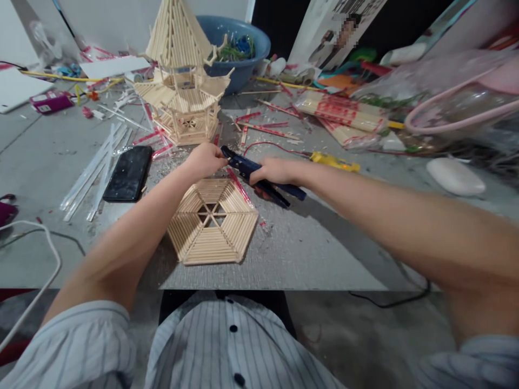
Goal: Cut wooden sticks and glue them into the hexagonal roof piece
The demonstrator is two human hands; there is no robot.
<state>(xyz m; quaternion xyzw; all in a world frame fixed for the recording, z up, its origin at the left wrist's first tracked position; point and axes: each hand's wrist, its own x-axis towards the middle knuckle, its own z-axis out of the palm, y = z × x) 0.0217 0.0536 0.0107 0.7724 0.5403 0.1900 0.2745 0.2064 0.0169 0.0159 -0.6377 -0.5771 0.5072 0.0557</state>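
My right hand is wrapped round the handles of a dark blue hand cutter, whose jaws point up and left. Close to those jaws, my left hand is closed in a pinch; a tiny pale end shows by its fingertips, too small to name. Just below the hands a flat hexagonal panel of thin wooden sticks lies on the table, with a spoked opening in its middle. A red-and-clear wrapper strip lies across its upper right edge.
Behind my left hand stands a tiered stick pagoda. A black phone and clear glue sticks lie left. Further right are a yellow corded tool, a white mouse and packs of sticks. A blue basin sits behind.
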